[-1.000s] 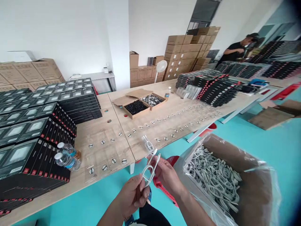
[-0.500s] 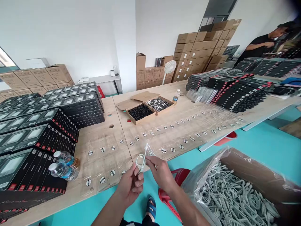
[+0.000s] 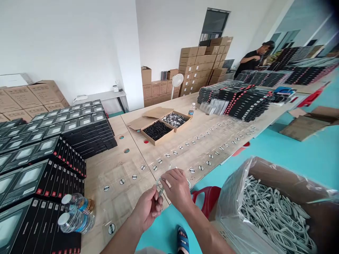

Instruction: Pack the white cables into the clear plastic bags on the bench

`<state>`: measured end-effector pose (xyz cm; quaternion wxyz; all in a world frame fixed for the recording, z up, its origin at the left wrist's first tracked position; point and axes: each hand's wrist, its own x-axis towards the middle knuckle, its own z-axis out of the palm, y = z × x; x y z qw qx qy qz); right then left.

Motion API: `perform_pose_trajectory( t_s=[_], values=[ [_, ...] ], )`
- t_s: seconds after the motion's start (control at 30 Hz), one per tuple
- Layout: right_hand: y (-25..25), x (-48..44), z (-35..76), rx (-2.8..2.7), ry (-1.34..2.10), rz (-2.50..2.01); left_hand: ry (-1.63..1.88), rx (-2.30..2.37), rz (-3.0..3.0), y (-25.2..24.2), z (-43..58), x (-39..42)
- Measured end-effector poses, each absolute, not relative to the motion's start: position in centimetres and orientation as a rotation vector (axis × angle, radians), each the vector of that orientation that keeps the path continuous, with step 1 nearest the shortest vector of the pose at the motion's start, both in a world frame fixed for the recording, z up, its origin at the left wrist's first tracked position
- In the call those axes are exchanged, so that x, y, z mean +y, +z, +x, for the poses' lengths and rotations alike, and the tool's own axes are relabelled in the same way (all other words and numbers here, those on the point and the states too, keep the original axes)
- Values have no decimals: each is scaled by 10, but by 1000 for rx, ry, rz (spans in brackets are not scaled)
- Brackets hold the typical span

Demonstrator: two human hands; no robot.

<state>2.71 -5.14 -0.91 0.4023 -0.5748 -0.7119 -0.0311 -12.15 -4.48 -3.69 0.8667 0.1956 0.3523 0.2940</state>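
My left hand (image 3: 147,209) pinches a thin white cable (image 3: 160,191) over the front edge of the wooden table (image 3: 106,158). Right beside it, my right hand (image 3: 177,187) has its fingers closed on the same cable, hiding much of it. A bit of the cable loop shows between the two hands, and another bit comes out past the right hand. Beneath and beyond the hands, clear plastic sleeves with round black-and-white labels (image 3: 192,170) lie in rows. To the right stands a plastic-lined carton (image 3: 233,197) full of similar coiled cables (image 3: 275,215).
Two plastic bottles (image 3: 76,220) stand by stacked black boxes (image 3: 55,169) on the left. Shallow cartons hold small black parts (image 3: 156,131) and silvery pieces (image 3: 174,119). A red stool (image 3: 209,199) is under the table edge. A person (image 3: 251,60) works at the far right.
My view has swung to the right, so the cable carton shows more fully. The right hand has turned over the cable and now covers the part that stuck up before.
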Motion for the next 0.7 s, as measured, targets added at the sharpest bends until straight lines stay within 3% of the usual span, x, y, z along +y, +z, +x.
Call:
perform_pose_trajectory(
  t_s=[0.23, 0.37, 0.43, 0.7],
  values=[
    [4, -42, 8, -1258, 308, -1387, 705, 628, 475, -48, -133, -38],
    [-24, -34, -4, -940, 1128, -1229, 669, 464, 425, -50, -136, -36],
    [-43, -28, -6, -811, 1364, -1100, 615, 424, 406, -55, -146, -33],
    [-130, -11, 27, -1264, 1055, -1888, 849, 864, 105, -108, -214, -38]
  ],
)
